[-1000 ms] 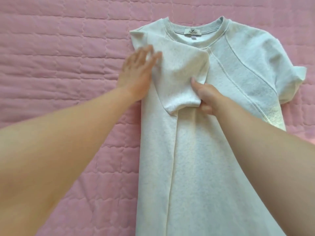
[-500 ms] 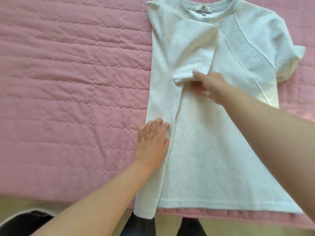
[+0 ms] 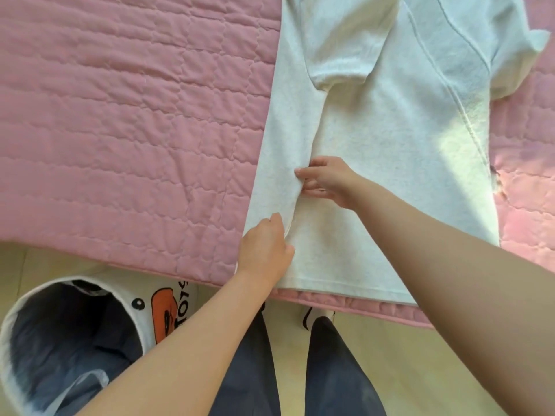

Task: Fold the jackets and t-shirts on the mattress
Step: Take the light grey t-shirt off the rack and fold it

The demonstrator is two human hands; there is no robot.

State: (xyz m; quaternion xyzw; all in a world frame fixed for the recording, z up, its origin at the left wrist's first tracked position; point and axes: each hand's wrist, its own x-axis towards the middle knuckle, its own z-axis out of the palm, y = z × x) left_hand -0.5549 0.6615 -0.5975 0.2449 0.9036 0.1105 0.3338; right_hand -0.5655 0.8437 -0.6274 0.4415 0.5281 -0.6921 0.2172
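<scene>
Judging from the head view, how will the t-shirt (image 3: 390,139) handle?

Soft, light and limp, I'd say. It lies flat on the pink mattress (image 3: 120,115), hem at the near edge, one side panel turned in over the body. It is best taken along that turned edge, at two spots apart, so it doesn't sag or skew.

And the hands?

The right hand (image 3: 329,181) pinches the turned edge midway down. The left hand (image 3: 264,250), nearer the hem, curls its fingers onto the same edge. It looks like a grip, though the fingertips are hidden.

What else can't you see?

The collar is cut off at the top, the right forearm covers a hem corner, and the dark cloth in the basket (image 3: 144,322) is unreadable; no jacket shows
</scene>
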